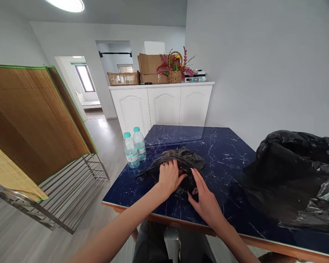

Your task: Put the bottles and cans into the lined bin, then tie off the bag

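A crumpled black plastic bag (190,155) lies near the front of the dark blue marbled table (216,146). My left hand (168,179) is closed over the bag's gathered upper edge, its thumb pointing right. On the bag's right side, my right hand (204,195) has its fingers and thumb curved around the plastic. A small patch of red shows between my hands; what it belongs to is hidden by the bag. Left of the bag stand two clear water bottles with teal caps, a nearer bottle (132,153) and a farther bottle (139,144).
A large black plastic bag (274,182) bulges at the table's right. To the left is a metal rack (71,182) with bamboo mats (30,117) over it. Behind the table, a white cabinet (164,104) carries cardboard boxes (150,67) and a flower basket (174,76).
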Available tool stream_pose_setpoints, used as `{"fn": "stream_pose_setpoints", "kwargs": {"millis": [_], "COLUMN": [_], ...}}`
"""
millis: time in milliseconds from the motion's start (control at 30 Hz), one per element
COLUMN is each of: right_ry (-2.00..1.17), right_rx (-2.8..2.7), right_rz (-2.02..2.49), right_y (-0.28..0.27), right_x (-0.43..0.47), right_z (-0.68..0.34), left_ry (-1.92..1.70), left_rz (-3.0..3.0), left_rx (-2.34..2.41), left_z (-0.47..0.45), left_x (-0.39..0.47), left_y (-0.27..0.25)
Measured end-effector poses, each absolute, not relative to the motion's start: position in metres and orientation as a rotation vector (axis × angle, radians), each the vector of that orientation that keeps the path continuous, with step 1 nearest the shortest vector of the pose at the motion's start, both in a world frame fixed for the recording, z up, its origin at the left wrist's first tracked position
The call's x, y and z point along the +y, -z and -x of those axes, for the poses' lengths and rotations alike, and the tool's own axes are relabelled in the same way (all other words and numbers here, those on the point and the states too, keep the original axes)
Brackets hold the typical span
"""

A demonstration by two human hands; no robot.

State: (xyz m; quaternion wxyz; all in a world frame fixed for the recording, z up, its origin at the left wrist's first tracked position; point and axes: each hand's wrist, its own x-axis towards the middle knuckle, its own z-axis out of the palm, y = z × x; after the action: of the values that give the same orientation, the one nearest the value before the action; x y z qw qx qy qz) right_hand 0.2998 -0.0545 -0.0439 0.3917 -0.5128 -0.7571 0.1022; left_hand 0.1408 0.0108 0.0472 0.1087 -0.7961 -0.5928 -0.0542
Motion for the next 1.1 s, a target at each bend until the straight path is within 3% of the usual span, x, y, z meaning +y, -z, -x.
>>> {"fn": "stream_pose_setpoints", "kwargs": {"millis": [300,533,600,667,767,867,1100], "right_ry": [-0.244,-0.282,-0.279,-0.272,-0.269,-0.286,-0.294], "right_rx": [-1.916,-1.894,-1.896,-1.901,-1.911,-1.914,-1.924], "right_rz": [1.288,1.279,1.287,1.290,1.288,1.291,1.295], "right_y": [0.043,0.041,0.039,0.038,0.038,0.040,0.044], "right_x": [-0.054,-0.055,-0.056,-0.056,-0.057,-0.057,-0.057], "right_z": [-0.300,-0.301,-0.301,-0.300,-0.300,-0.300,-0.301], "left_ry": [0.114,0.263,0.536,1.060,2.011,2.428,1.923], "left_rz": [2.372,2.592,2.831,2.924,2.593,2.313,2.134], "left_rx": [-1.755,-1.960,-2.089,-2.319,-2.519,-2.501,-2.552], "left_z": [-0.148,-0.058,-0.016,0.023,0.066,0.089,0.105], "left_x": [0.009,-0.050,-0.067,-0.082,-0.096,-0.099,-0.059], "left_y": [-0.050,-0.100,-0.108,-0.105,-0.086,-0.066,-0.037]}}
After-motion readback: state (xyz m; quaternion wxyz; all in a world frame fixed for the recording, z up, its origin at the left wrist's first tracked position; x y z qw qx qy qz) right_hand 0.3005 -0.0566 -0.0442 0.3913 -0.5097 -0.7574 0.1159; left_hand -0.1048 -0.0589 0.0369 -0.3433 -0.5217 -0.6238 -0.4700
